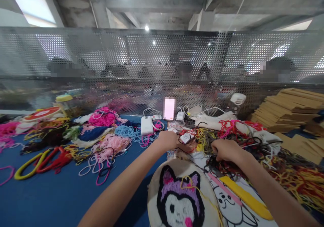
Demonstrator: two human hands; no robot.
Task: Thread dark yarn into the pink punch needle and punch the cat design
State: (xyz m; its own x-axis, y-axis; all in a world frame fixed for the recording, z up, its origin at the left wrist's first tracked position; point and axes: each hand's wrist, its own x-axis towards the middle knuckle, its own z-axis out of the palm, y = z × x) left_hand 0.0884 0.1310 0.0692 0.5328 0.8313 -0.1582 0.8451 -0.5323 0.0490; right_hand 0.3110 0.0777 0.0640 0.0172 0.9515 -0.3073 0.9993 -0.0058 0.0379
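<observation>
My left hand point(169, 140) reaches just beyond the embroidery hoop, beside a small white packet point(186, 138); its fingers are mostly hidden. On the right, my right hand point(226, 150) is closed at the near side of the yarn pile point(205, 137), its curled fingers among dark strands. Below and between my forearms lies the round hoop point(155, 190), its cloth worked with a tufted black, purple and white cartoon face point(177, 208). A loose yellow yarn strand point(206, 200) trails over it. Beside the hoop are a yellow-handled tool point(246, 197), a pink strip point(224, 188) and a printed cartoon sheet point(229, 213).
Yarn heaps point(111, 144) cover the blue table point(63, 195) at left. A lit phone point(169, 108) stands at the back by a white power bank point(146, 125). Brown cardboard pieces point(291, 108) are stacked at right. A perforated metal screen point(141, 58) runs behind, with people beyond.
</observation>
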